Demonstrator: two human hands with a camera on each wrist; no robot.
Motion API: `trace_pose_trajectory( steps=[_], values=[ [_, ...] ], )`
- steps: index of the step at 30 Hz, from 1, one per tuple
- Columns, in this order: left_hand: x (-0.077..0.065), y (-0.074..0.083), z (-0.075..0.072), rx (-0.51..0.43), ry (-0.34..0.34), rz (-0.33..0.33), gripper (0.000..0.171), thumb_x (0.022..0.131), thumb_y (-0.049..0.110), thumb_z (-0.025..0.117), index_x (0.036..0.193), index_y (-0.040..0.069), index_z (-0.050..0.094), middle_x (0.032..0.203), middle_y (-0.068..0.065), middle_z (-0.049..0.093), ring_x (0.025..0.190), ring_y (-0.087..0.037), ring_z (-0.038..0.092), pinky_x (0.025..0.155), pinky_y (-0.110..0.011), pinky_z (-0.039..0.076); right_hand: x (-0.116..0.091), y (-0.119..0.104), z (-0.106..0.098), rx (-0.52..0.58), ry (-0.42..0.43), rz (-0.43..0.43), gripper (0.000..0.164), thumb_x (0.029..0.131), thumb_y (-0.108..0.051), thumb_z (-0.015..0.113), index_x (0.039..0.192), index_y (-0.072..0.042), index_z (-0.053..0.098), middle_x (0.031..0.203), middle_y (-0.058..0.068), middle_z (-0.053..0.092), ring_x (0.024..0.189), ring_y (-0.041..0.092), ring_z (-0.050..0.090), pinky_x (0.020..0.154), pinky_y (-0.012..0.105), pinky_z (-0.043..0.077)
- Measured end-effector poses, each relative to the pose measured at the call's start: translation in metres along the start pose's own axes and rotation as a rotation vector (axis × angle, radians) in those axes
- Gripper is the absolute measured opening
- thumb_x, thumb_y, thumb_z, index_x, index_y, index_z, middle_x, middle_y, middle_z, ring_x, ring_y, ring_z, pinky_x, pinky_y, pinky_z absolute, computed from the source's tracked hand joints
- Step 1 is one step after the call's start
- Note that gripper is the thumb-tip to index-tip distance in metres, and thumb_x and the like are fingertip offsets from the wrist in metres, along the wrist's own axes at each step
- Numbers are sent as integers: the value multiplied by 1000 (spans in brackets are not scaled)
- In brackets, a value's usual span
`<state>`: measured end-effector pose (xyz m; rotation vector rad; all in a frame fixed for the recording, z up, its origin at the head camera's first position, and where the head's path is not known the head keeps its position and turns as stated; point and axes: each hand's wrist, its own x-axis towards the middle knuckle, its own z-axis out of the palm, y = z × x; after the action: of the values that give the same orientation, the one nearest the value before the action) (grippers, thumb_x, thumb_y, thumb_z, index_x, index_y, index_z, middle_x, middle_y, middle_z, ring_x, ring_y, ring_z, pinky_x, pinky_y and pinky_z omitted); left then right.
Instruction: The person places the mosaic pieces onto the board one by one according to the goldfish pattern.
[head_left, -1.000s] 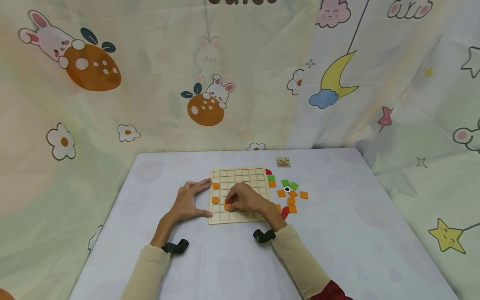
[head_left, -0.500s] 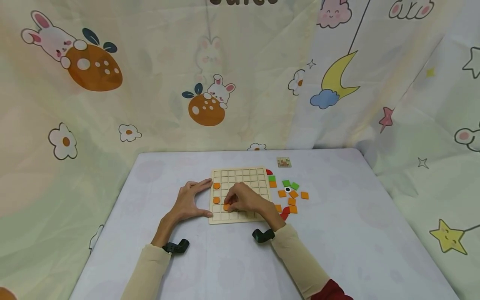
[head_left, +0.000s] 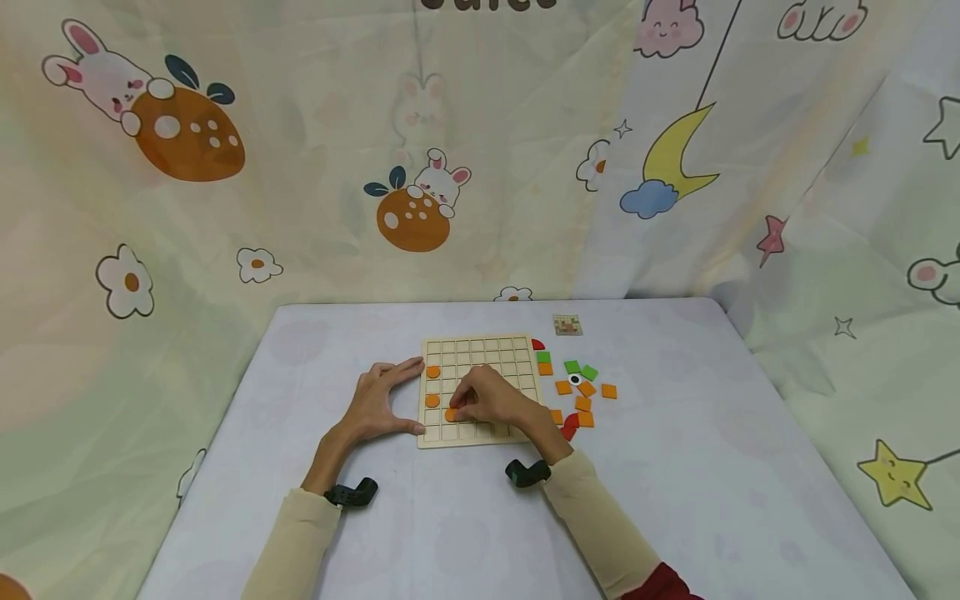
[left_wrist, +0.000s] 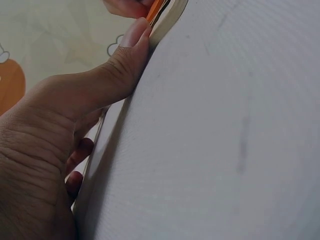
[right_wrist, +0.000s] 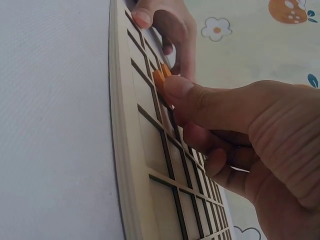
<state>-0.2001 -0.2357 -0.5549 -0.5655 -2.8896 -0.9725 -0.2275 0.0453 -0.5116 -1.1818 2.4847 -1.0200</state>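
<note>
A pale wooden grid board [head_left: 480, 350] lies on the table. My left hand [head_left: 373, 406] is spread along its left edge, with the thumb at the near corner and the straight fingers touching higher up. In the left wrist view the thumb [left_wrist: 117, 70] presses against the board's rim. My right hand [head_left: 487, 393] is over the lower left of the grid, pinching an orange round piece [head_left: 451, 415] between thumb and fingertips. In the right wrist view that orange piece [right_wrist: 159, 80] sits low at the grid lines. Two more orange round pieces, an upper [head_left: 432, 372] and a lower [head_left: 432, 401], lie in the left column.
Right of the board are scattered orange squares [head_left: 609, 391], green squares [head_left: 573, 367], red pieces [head_left: 570, 423] and a white disc with a black centre [head_left: 574, 380]. A small patterned card [head_left: 567, 325] lies near the table's [head_left: 660, 500] far edge. A printed cloth hangs behind.
The right hand has shifted the orange piece very slightly left on the grid, and more of the piece shows now. The left hand stays at the board's edge.
</note>
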Motion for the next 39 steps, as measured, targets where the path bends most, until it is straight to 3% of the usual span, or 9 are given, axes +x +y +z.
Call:
trace_pose_trajectory(
  steps=[28,39],
  values=[
    [-1,-2,-1,5,4,-4,120,60,60,103,164,26,53,173,7,47,137,-32,47,114,-62,31,-2,-9,1,36,-26,64,12,92,-12,89,103,-7,87,86,-4,79,72,3,64,70,20,56],
    [0,1,0,-4,2,2,119,60,61,102,164,25,53,173,5,47,137,-32,48,114,-61,32,-19,-6,-15,25,48,110,17,85,-8,94,100,-3,86,92,4,80,78,8,67,74,24,59]
  ],
)
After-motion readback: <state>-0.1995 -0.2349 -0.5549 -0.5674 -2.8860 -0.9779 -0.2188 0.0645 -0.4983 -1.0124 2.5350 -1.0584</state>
